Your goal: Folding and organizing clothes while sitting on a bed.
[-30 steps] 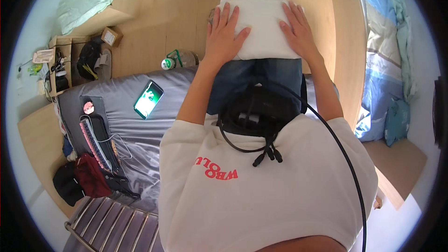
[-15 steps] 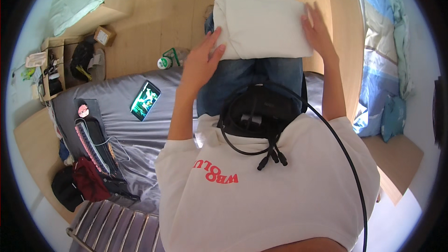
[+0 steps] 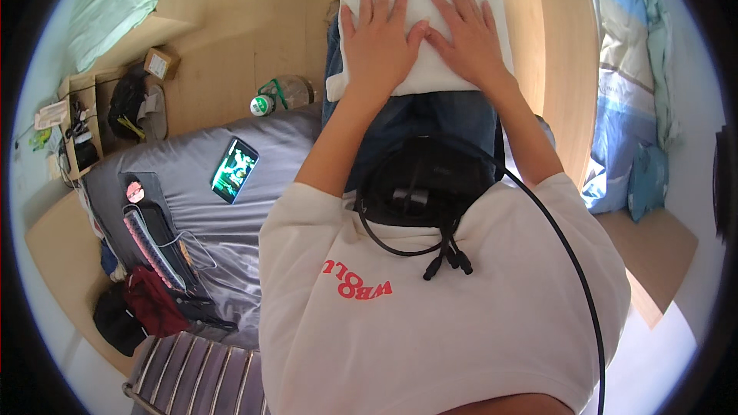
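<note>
One folded white cloth point(image 3: 429, 69) is lying across the person's lap, toward the knee end of the blue jeans point(image 3: 453, 115). Two hands are resting on it: the left hand point(image 3: 378, 50) is covering its left part and the right hand point(image 3: 473, 50) its right, both open and palm down, thumb tips nearly meeting; whether they are touching, I cannot tell. Half a second ago they were standing out at its side edges; now they are lying inward on top, so the work is probably passing from squaring the sides to pressing the folds flat.

Farther out, one phone point(image 3: 234, 170) is lying near the front edge of the grey bed point(image 3: 284, 146), one keyboard point(image 3: 154, 250) is lying nearer its left edge, and one bottle point(image 3: 292, 92) is sitting just beyond the front edge.
</note>
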`<state>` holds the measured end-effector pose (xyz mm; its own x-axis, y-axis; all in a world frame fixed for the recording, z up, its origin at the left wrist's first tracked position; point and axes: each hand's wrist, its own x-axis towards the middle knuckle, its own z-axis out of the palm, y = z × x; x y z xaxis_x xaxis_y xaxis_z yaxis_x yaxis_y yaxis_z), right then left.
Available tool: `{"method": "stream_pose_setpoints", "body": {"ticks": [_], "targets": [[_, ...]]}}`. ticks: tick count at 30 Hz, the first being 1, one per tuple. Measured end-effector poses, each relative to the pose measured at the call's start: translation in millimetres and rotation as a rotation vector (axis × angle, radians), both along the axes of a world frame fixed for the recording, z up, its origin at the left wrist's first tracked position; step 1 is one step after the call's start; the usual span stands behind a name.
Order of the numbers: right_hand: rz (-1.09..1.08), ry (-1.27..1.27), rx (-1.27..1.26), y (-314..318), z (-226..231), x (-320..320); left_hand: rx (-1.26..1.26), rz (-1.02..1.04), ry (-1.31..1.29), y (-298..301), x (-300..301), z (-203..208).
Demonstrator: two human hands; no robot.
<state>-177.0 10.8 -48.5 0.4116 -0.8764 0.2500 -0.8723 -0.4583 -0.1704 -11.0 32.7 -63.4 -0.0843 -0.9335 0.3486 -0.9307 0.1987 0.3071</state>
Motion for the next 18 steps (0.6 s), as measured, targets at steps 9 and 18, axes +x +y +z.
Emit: {"method": "stream_pose_setpoints", "body": {"ticks": [9,18], "targets": [[-0.094,-0.268,0.110,-36,-14,-32,0.155,0.069,0.391,-27,31,-18],[-0.205,-0.492,0.246,-47,-21,-38,0.260,0.063,0.581,-30,40,-20]]}}
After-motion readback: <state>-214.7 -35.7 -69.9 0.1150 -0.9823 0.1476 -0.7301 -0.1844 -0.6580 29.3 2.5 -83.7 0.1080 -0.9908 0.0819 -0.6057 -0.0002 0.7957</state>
